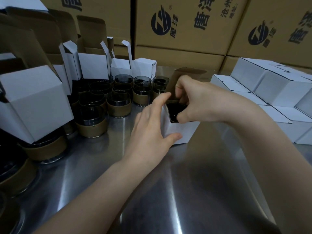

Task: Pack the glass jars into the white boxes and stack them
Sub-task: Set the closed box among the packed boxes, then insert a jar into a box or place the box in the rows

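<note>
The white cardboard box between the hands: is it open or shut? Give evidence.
Open: the white cardboard box has its flap raised; a dark glass jar shows inside.

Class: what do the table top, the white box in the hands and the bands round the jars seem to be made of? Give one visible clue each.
Table top: brushed metal, probably stainless steel, given its streaky reflections. White box: thin cardboard, matt white outside and brown inside, with folded flaps. Jar bands: matt tan, perhaps cork or card; the picture leaves it open.
</note>
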The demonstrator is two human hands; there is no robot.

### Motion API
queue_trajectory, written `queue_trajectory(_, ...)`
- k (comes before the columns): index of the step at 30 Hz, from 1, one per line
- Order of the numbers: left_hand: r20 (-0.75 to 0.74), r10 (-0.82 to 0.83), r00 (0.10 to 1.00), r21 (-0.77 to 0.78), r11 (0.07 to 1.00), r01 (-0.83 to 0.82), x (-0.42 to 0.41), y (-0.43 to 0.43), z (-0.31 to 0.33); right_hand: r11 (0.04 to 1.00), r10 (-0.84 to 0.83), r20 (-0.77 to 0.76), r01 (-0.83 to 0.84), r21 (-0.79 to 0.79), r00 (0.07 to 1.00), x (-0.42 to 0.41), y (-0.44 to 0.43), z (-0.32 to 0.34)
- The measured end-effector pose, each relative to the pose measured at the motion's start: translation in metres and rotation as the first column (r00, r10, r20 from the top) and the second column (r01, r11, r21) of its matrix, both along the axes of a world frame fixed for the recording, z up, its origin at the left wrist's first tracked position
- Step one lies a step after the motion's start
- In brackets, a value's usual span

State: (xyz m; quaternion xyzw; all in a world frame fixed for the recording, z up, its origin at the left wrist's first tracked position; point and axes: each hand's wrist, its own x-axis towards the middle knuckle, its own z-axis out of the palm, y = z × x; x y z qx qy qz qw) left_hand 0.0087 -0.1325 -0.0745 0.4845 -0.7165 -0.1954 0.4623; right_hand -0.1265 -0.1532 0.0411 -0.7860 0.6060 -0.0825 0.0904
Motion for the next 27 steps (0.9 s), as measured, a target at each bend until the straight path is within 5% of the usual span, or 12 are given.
queue_trajectory(20, -0.022, 0.019, 1.000, 0.025, 1.000, -0.019, 0.002, -0.004, -0.003, 0.997, 0.014, -0.330, 0.013, 0.078, 0.944, 0.026, -0.013, 0.012)
queue_trajectory(24, -0.027, 0.013, 1.000, 0.028, 1.000, -0.013, 0.002, -0.005, -0.003, 0.998, 0.019, -0.280, -0.001, 0.065, 0.960, 0.021, -0.012, 0.010)
queue_trajectory(27, -0.025, 0.014, 1.000, 0.030, 0.999, -0.014, 0.002, -0.005, -0.003, 1.000, 0.024, -0.099, -0.023, 0.006, 0.995, 0.011, -0.009, 0.006)
